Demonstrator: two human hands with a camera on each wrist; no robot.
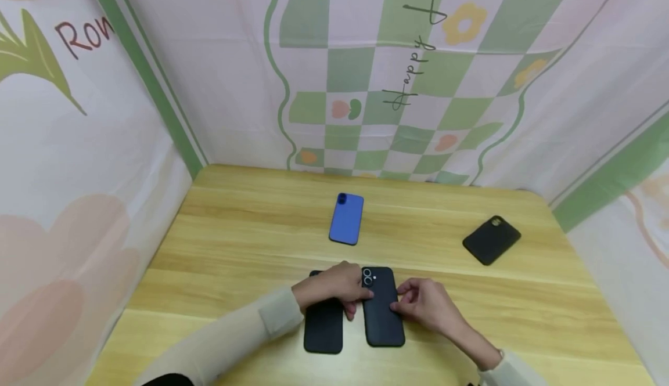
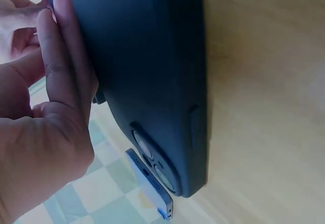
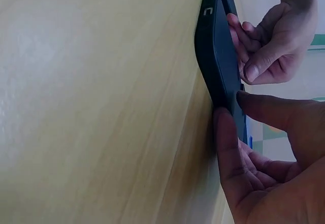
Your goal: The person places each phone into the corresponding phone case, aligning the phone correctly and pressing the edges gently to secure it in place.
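Note:
Side by side near the front of the table lie two smartphones in black cases. The right-hand phone has its camera rings at the top left. My right hand pinches its right edge, thumb on the back and forefinger at the side, as the right wrist view shows. At its left edge is my left hand, thumb on the back and fingers beside the edge. The left wrist and forearm cross over the left-hand phone, hiding its top. That phone's camera lenses show up close in the left wrist view.
Farther back on the wooden table lies a blue phone with its camera end away from me. A black phone case lies slanted at the right. Printed cloth hangs along the table's back and sides.

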